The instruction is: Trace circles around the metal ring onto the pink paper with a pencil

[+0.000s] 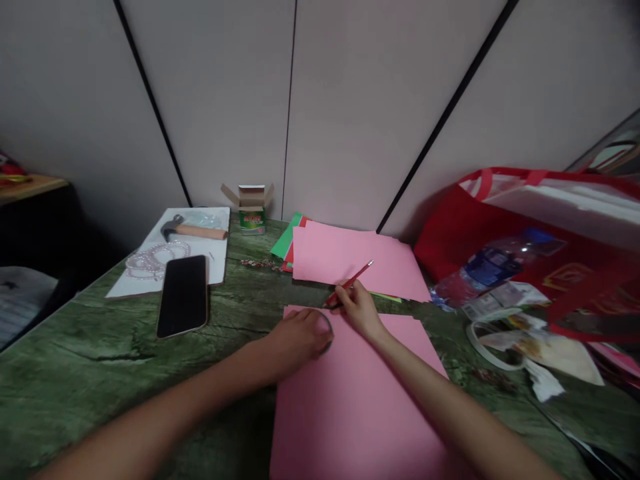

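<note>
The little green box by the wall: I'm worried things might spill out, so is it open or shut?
Open. The green box stands upright with its cardboard top flaps spread outward. Its contents cannot be seen.

**Pinks and reds on a green desk**

The desk (100, 360) is mottled green with a darker, wood-like grain. The pink sheet (350, 400) nearest the camera is plain, and a second pink sheet (345, 257) behind it lies over green and red paper (286, 241). The pencil (350, 282) is red. The phone (183, 295) is black with a pale edge. The hammer (193, 231) has a grey head and tan handle, on white paper (220, 263). The beads (150, 259) are pale pink. The bag (525, 227) is red.
</note>
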Demonstrator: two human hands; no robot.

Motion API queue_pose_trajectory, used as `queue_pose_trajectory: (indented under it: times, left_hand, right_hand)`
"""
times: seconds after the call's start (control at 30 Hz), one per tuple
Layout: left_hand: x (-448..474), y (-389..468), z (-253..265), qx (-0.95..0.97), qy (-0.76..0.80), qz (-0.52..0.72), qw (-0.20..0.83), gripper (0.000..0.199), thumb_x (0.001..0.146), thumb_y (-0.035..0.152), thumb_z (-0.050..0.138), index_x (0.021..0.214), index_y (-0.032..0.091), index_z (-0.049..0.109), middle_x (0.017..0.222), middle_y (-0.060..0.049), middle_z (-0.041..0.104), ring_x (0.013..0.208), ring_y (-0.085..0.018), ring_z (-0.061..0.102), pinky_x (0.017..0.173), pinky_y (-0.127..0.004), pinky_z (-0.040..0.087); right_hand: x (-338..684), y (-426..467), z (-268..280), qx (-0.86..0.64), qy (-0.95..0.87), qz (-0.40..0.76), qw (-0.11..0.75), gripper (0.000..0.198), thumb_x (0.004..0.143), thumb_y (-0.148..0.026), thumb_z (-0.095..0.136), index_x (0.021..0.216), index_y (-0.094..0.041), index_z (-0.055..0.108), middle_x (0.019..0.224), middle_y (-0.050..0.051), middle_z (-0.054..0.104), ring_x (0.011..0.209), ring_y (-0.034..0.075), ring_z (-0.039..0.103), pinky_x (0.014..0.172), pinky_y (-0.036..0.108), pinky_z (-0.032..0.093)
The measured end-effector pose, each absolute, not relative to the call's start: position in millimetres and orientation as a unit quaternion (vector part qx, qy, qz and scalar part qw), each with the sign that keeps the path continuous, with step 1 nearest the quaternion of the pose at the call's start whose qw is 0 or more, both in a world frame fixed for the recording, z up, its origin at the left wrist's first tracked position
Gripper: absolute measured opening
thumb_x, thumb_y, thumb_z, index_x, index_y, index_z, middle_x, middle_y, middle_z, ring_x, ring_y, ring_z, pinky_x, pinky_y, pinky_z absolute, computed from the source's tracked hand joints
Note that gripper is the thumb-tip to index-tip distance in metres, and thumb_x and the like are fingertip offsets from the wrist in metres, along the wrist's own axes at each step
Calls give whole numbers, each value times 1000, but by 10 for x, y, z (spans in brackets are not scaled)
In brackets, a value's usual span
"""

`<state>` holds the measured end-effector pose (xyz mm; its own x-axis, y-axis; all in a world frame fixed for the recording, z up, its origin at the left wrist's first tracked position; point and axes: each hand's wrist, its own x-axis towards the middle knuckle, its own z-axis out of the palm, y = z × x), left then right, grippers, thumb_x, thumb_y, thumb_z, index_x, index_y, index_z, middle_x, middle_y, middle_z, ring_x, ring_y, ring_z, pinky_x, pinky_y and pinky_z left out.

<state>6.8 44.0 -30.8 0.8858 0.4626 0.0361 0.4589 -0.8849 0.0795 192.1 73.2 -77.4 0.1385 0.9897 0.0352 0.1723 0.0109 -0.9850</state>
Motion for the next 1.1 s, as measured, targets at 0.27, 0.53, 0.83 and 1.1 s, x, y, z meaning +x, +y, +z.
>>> queue_pose_trajectory:
  times: [0.27, 0.53, 0.83, 1.1]
  left_hand:
    - [63, 486, -242, 977, 213, 2, 22, 22, 83, 8, 48, 99, 17, 61, 97, -11, 55, 86, -21, 52, 72, -32, 42]
    - [99, 470, -65, 967, 246, -44, 52, 27, 79, 2, 44, 91, 17, 62, 97, -9, 56, 83, -19, 52, 73, -31, 42]
    - [103, 473, -54, 948, 300, -48, 96, 23, 79, 6, 47, 94, 17, 62, 96, -6, 52, 85, -18, 50, 71, -26, 41]
    - [112, 491, -5, 949, 290, -78, 99, 36, 77, 13, 56, 110, 27, 63, 96, -4, 50, 88, -17, 48, 75, -23, 40]
  right_hand:
    - [1915, 686, -821, -562, -533, 390, 498, 47, 71, -64, 57, 84, -20, 47, 68, 4, 67, 56, 20, 67, 50, 30, 54]
    - [1932, 348, -808, -565, -502, 359, 548, 41, 74, -59, 58, 80, -19, 49, 68, 5, 65, 57, 19, 64, 53, 30, 53]
    - [1920, -93, -754, -587, -482, 327, 561, 36, 78, -53, 58, 78, -17, 52, 67, 6, 65, 55, 18, 63, 52, 28, 49]
    - [1876, -371, -857, -572, -495, 287, 587, 37, 74, -53, 63, 70, -18, 51, 62, 3, 62, 53, 15, 57, 49, 25, 43]
